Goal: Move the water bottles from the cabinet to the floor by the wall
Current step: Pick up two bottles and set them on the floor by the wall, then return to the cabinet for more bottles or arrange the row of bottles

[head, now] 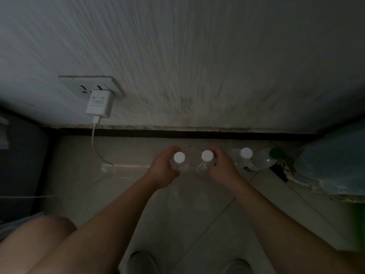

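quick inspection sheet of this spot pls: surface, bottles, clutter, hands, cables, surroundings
surface: pale tiled floor, dark skirting along its far edge
job's things: left bottle and right bottle, both white-capped, upright and held; third bottle, white-capped, stands near the skirting; green-capped bottle beside it looks tilted
clutter: nothing seen
grippers: left hand grips the left bottle; right hand grips the right bottle
cables: white charger plugged into the socket; its cable drops to the floor
surroundings: textured wall; blue object at right, too dim to identify
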`<state>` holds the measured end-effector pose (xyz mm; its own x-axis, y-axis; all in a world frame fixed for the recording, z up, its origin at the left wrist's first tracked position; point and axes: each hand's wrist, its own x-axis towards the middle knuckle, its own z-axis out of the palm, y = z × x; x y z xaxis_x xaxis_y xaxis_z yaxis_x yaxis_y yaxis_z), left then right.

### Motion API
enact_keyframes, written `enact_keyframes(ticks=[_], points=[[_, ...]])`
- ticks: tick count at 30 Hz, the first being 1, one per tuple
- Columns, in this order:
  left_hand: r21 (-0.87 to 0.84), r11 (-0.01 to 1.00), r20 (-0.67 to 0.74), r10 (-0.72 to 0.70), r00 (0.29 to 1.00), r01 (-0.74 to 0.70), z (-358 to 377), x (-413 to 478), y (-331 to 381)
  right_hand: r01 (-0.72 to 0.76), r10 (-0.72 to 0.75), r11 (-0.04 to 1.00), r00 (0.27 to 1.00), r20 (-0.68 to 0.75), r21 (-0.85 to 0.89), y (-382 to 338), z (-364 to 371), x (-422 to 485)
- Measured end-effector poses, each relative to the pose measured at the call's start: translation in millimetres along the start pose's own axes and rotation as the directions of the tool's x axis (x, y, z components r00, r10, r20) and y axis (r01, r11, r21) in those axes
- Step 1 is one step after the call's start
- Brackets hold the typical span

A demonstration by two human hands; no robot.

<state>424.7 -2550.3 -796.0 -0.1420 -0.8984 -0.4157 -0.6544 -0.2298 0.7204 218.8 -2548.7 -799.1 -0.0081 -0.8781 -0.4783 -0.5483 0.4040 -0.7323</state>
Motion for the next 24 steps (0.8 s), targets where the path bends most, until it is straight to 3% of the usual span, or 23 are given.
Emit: enact_keyframes(ticks=[16,24], points=[[0.057,0.998,0.094,-0.024,0.995,0.018,-10.7,-0.2,0.2,-0.036,0.036,0.999,0.999,0.004,0.021,-9.4,-6.2,-9.4],[0.082,0.996,0.023,0.019,1.000,-0.021,-50.8,-28.5,43.2,-0.009,0.007,0.998,0.999,0.032,0.065,-42.3,-36.8,-38.9]])
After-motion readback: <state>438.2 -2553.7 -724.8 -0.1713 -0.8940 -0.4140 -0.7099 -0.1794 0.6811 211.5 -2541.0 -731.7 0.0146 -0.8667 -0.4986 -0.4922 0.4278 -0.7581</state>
